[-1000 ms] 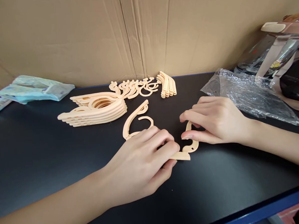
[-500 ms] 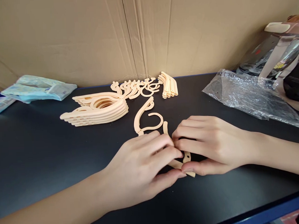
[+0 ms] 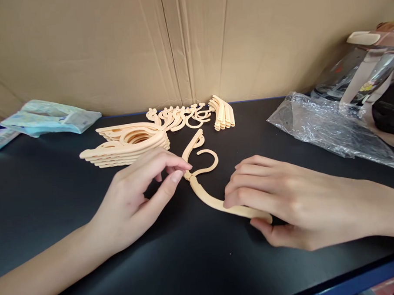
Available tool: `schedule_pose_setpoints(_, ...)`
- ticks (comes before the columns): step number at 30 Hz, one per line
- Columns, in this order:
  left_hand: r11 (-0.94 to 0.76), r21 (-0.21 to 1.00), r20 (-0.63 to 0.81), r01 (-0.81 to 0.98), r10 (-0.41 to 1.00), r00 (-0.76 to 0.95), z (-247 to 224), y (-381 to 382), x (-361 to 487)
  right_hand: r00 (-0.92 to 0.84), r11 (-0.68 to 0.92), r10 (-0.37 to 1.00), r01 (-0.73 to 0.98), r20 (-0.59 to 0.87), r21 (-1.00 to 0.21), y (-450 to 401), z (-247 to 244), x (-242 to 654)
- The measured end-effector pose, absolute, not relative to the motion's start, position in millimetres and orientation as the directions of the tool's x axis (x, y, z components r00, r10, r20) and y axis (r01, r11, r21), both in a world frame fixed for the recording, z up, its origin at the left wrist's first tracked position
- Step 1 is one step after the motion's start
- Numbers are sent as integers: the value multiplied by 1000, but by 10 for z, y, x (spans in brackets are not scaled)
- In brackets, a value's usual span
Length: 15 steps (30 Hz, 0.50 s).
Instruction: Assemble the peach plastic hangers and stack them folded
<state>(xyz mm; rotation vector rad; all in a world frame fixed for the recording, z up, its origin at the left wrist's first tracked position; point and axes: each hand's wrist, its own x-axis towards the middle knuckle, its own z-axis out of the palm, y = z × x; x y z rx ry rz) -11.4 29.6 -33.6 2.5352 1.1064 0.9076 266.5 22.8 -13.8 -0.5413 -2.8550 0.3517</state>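
Both my hands were at one cream hanger, well apart from each other.
On the near part of the black tabletop (image 3: 196,269), my right hand (image 3: 293,200) had its thumb and fingers closed around the end of the hanger's (image 3: 207,197) nearer arm. My left hand (image 3: 134,200) had thumb and forefinger almost together at the central joint; I could not tell whether they gripped it. The hook (image 3: 213,162) curled out between the two arms. Beyond lay a stack of hanger frames (image 3: 128,146) to the left and crumpled clear plastic (image 3: 326,129) to the right, then loose hooks (image 3: 172,118) beside short curved pieces (image 3: 224,113), before the cardboard (image 3: 98,52).
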Motion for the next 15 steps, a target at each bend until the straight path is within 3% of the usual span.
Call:
schedule_pose_setpoints(7, -769, 269, 460, 579, 631, 624, -430, 295, -127, -896, 893, 420, 380, 147, -240, 505, -168, 2806)
schedule_pose_setpoints(15, -806, 187, 370, 561, 587, 720, -425, 293, -94, -806, 871, 485, 481, 339, -101, 618, -279, 2820)
